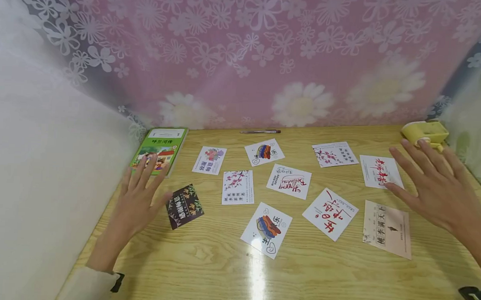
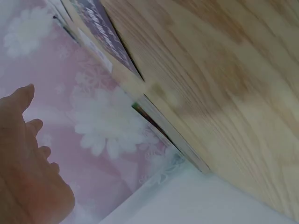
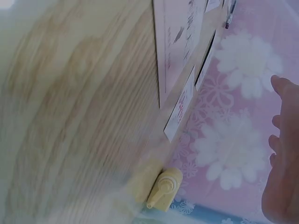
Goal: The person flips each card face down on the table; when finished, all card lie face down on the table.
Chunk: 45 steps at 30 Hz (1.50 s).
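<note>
Yellow sharpener's crank (image 3: 156, 196), wrist-view only.

Table: a light wooden table (image 1: 203, 264) stood against a flowered curtain.
Cards: ten printed cards lay spread flat, among them a black card (image 1: 184, 205) and a beige card (image 1: 388, 229).
Book: a green book (image 1: 161, 149) lay at the far left.
Pen: a pen (image 1: 260, 131) lay by the curtain.
Device: a yellow device (image 1: 425, 131) stood at the far right.

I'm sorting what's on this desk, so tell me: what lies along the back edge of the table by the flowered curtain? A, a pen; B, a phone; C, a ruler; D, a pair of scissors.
A: a slim dark pen lies flat along the far edge of the wooden table, just behind the spread cards.
</note>
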### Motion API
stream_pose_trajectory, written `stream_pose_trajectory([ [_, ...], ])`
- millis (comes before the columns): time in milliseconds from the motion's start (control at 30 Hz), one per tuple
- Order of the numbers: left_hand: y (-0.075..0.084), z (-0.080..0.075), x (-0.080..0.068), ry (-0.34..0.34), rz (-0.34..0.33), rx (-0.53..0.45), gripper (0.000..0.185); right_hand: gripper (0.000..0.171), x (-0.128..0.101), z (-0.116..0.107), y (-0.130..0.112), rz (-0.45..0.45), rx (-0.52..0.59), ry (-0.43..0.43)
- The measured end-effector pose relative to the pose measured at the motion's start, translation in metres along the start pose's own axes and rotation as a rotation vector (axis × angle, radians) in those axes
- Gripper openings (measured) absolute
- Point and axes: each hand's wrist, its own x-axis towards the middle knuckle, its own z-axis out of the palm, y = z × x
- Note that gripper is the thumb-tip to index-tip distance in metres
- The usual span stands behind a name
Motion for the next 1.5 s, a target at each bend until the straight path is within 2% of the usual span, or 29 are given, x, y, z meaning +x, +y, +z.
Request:
stream_pose_trajectory([
  [100,0.006,0.003,0.0,-0.012,-0.009,-0.096,0.071,0.079,-0.002,-0.005,-0.003,0.113,0.107,-0.219],
  [167,0.012,0.006,0.0,-0.011,-0.002,-0.159,0.069,0.077,-0.004,-0.008,-0.005,0.221,0.185,-0.398],
  [233,0.017,0.009,0.0,-0.01,-0.004,-0.227,0.069,0.077,-0.007,-0.01,-0.008,0.334,0.246,-0.526],
  [333,0.029,0.011,0.0,-0.03,-0.034,-0.371,0.066,0.079,-0.006,-0.007,-0.017,0.415,0.366,-0.544],
  [500,0.051,0.011,0.0,-0.148,-0.129,-0.645,0.062,0.075,0.001,-0.003,-0.034,0.486,0.614,-0.514],
  [700,0.083,0.008,-0.002,-0.279,-0.18,-0.884,0.058,0.071,0.014,-0.006,-0.057,0.585,0.9,-0.597],
  [833,0.1,0.006,-0.005,-0.384,-0.25,-1.048,0.055,0.063,0.023,-0.007,-0.075,0.624,0.993,-0.66],
  [1000,0.115,0.008,-0.006,-0.502,-0.349,-1.193,0.056,0.057,0.033,-0.001,-0.095,0.601,1.073,-0.693],
  [1233,0.125,0.014,-0.005,-0.599,-0.342,-1.349,0.058,0.05,0.045,0.005,-0.119,0.619,1.16,-0.762],
  [1400,0.133,0.02,-0.002,-0.736,-0.303,-1.532,0.06,0.051,0.052,0.012,-0.136,0.661,1.287,-0.807],
  [1500,0.138,0.024,-0.001,-0.803,-0.313,-1.636,0.06,0.052,0.057,0.016,-0.144,0.677,1.327,-0.847],
])
